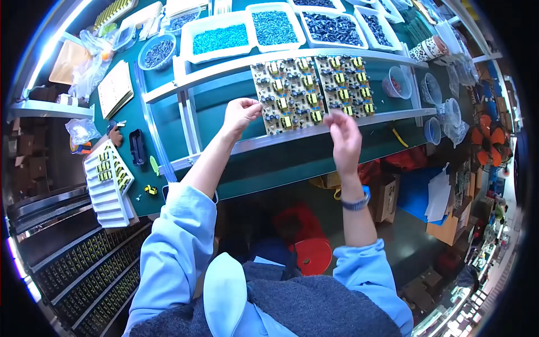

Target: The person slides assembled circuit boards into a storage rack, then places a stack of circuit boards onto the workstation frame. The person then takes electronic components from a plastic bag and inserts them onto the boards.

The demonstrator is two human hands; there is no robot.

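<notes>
Tan circuit boards (289, 95) beside the pinched left hand (242, 117) could shift if bumped. Blurred right hand (345, 141): grip unclear.

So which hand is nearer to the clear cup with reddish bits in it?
The right hand, by the near edge of the right circuit panel; the cup is farther back and rightward. The left hand is farther off, by the left edge of the left circuit panel.

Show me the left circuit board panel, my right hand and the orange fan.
Left circuit board panel (288, 96), head view: middle of its component-covered face.
Right hand (345, 141), head view: middle of the hand.
Orange fan (489, 138), head view: near the centre of its blades.
</notes>
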